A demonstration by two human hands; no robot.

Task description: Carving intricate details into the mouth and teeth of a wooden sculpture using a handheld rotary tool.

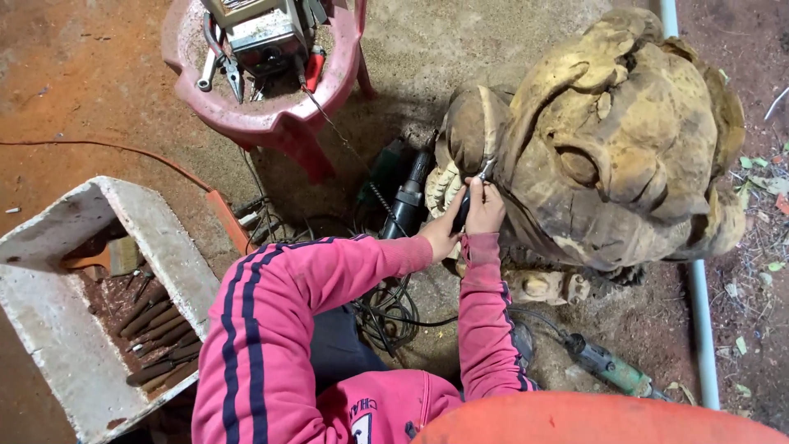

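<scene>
Wood fills the right half of your view: a big carving (612, 140) of pale, rough-cut timber, rounded and lumpy, with deep grooves and a clawed foot low on its left side. Your two hands meet at that left edge, both in pink sleeves with dark stripes. Your right hand (485, 207) is closed around a slim dark rotary tool (463, 210), whose tip touches the wood at a narrow ridge. Your left hand (441, 234) is curled just beside it, touching the same tool from below; whether it truly clamps it you cannot tell. Just left of your hands a black power tool (408, 197) stands on end against the carving, with dark cables (386, 308) coiled on the ground under your arms. A green grinder (612, 368) lies lower right, near a pale pipe (701, 312) running along the carving's far side. Upper left, a red plastic stool (275, 123) carries a grey machine (263, 33) and pliers (230, 70). Lower left, a chipped white foam box (57, 329) holds a row of dark-handled chisels (160, 341). Everything rests on dusty reddish earth (90, 74) strewn with sawdust, and an orange rim (592, 419) crosses the bottom edge.
</scene>
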